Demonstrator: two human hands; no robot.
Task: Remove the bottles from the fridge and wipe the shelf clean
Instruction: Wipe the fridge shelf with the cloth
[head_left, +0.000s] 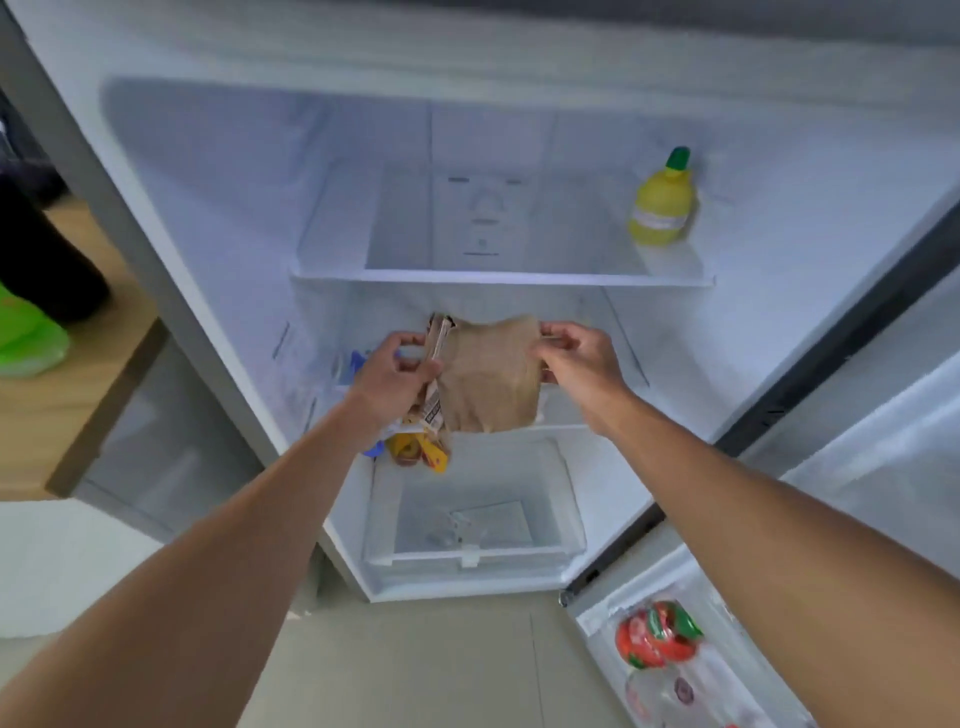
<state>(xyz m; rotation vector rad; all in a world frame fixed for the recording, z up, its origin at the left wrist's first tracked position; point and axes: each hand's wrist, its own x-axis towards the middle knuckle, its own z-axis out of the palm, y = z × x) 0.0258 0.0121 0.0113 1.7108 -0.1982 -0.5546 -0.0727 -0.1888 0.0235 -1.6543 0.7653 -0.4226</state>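
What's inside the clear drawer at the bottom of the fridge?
The clear drawer looks nearly empty: only faint, blurred shapes on its floor, possibly reflections. Its back left corner is hidden by the yellow packet hanging from the left hand.

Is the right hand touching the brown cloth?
Touching. The head view shows the right hand pinching the top corner of the brown cloth between its fingertips, with no gap.
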